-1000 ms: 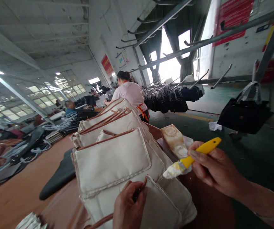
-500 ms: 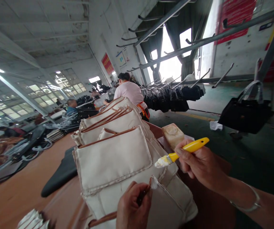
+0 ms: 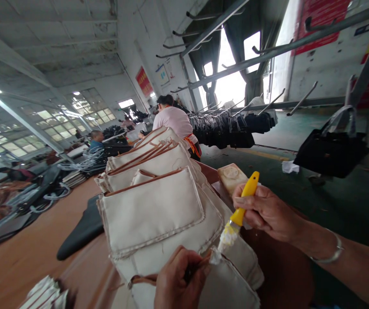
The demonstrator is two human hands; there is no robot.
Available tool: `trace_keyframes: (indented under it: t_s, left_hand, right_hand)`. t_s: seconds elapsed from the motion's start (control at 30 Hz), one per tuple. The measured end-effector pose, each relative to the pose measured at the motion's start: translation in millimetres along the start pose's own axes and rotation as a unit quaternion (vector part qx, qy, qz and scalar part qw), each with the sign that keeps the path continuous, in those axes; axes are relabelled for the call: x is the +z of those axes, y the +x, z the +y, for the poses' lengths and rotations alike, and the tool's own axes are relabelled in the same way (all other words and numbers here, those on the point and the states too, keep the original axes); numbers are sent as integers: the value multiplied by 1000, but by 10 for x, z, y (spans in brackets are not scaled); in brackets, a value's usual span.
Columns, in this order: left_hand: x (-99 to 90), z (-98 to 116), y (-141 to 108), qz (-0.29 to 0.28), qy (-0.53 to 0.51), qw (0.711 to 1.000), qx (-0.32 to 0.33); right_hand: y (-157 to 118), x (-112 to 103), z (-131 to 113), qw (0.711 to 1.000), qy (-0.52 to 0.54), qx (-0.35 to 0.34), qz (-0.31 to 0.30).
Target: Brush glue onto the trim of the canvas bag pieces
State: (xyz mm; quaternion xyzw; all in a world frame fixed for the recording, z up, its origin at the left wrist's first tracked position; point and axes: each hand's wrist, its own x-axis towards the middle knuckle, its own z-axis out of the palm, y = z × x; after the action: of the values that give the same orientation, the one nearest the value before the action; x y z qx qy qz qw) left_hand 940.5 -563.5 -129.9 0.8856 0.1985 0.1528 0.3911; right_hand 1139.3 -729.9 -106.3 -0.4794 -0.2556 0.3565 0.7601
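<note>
In my right hand (image 3: 264, 210) is a yellow-handled paintbrush (image 3: 248, 193), tilted with its bristles down. White paste coats the bristles, which are at the corner of a cream fabric piece (image 3: 226, 279) with brown edging. A white smear shows on that corner. My left hand (image 3: 182, 274) pinches the piece's brown edge just left of the brush tip. Behind it rises a stack of cream bag panels (image 3: 152, 210) with brown top edges. A squarish cream container (image 3: 231, 176) stands just beyond my right hand.
The brown tabletop (image 3: 84, 274) carries a dark flat piece (image 3: 81, 231) and a small cream bundle (image 3: 44, 296) at left. A person in a pink shirt (image 3: 173, 120) is beyond the stack. A hooked metal rack (image 3: 252, 60) with a black handbag (image 3: 332, 150) stands at right.
The brush has swung more upright and its bristles have come down to the fabric corner. My left hand still pinches the edge, the corner now slightly further right and lower.
</note>
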Motion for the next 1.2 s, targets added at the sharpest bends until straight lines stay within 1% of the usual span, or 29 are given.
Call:
trace_keyframes:
  t_s: [0.03, 0.07, 0.13, 0.2, 0.23, 0.3, 0.33, 0.37, 0.4, 0.5, 0.57, 0.6, 0.63, 0.73, 0.8, 0.83, 0.9, 0.97, 1.03, 1.1, 1.17, 1.2]
  left_hand:
    - [6, -8, 12, -3, 3, 1000, -2]
    - [11, -15, 25, -7, 5, 1000, -4]
    - [13, -22, 51, -18, 2, 1000, -6]
    - [-6, -16, 73, -34, -3, 999, -7]
    - [-21, -8, 81, -43, -3, 999, -6]
    - [-59, 18, 95, -65, 5, 998, -7]
    - [-78, 36, 102, -74, 12, 997, -10]
    - [-95, 56, 110, -82, 20, 996, -17]
    - [-108, 78, 119, -87, 27, 995, -25]
    - [-129, 131, 153, -96, 35, 994, -48]
    - [-131, 134, 170, -107, 30, 992, -52]
    - [-130, 123, 175, -115, 27, 992, -52]
    - [-129, 106, 175, -124, 27, 991, -51]
    - [-131, 61, 147, -138, 38, 989, -39]
    - [-152, 90, 116, -134, 54, 990, -12]
    - [-176, 135, 103, -130, 67, 989, 8]
    - [-261, 294, 90, -125, 109, 984, 58]
    - [-408, 533, 98, -121, 157, 975, 105]
    - [-615, 821, 122, -121, 177, 968, 126]
    - [-866, 1115, 150, -114, 138, 976, 120]
    - [-1135, 1370, 168, -82, 48, 989, 117]
    - [-1268, 1470, 167, -66, 6, 989, 129]
  right_hand:
    - [12, 8, -2, 999, -23, -21, 22]
    - [26, 26, 7, 998, -43, -34, 30]
    - [54, 69, 45, 998, -55, -23, 0]
    - [64, 90, 76, 999, -24, 4, -31]
    - [57, 83, 80, 1000, -3, 7, -25]
    - [12, 40, 68, 999, 14, -25, 18]
    - [-26, 14, 60, 998, 7, -47, 35]
    - [-72, -6, 57, 997, -8, -63, 36]
    - [-123, -17, 63, 997, -30, -70, 22]
    - [-244, 23, 146, 991, -103, -63, -57]
    - [-259, 74, 221, 983, -150, -74, -80]
    - [-246, 90, 246, 980, -164, -91, -73]
    - [-225, 93, 256, 978, -170, -111, -52]
    - [-164, 24, 188, 971, -151, -175, 59]
    - [-162, -62, 93, 965, -127, -199, 112]
    - [-174, -104, 41, 965, -111, -202, 121]
    - [-217, -173, -62, 971, -62, -196, 123]
    - [-266, -213, -174, 972, 4, -195, 131]
    - [-306, -229, -310, 966, 66, -208, 137]
    - [-337, -233, -472, 957, 116, -226, 138]
    - [-368, -233, -643, 948, 153, -240, 144]
    - [-387, -232, -725, 943, 163, -246, 152]
